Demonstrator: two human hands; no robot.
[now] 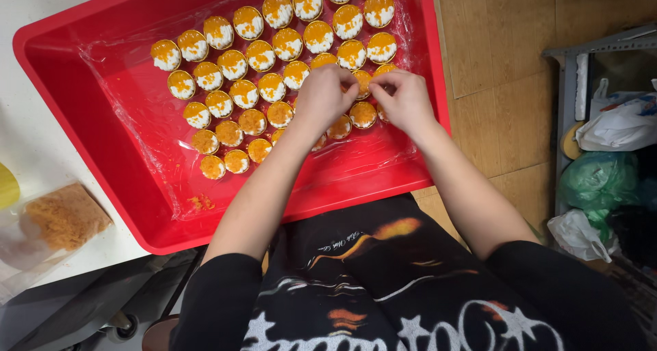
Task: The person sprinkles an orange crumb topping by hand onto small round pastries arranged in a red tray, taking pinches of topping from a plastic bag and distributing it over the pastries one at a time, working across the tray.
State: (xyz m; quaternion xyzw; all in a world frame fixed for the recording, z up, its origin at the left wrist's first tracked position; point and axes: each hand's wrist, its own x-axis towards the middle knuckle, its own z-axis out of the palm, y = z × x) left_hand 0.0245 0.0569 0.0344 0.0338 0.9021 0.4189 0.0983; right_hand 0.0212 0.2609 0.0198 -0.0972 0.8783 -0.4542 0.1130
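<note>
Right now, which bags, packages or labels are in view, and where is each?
Clear plastic bag: lower left on the white table, holding tan crumbly filling.
White plastic bag: right, on the grey shelf, crumpled.
Green plastic bag: below it, bunched.
White plastic bag lower down: crumpled.
No signs or screens.

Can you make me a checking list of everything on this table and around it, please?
Surface: white table bearing a red tray lined with clear film.
Job's things: rows of small round snacks topped white and orange inside the tray; orange crumbs on the film.
Clutter: clear bag of brownish floss left of the tray.
Grippers: left hand and right hand together pinch one snack.
Cables: nothing seen.
Surroundings: wooden floor; metal shelf holding plastic bags.
</note>
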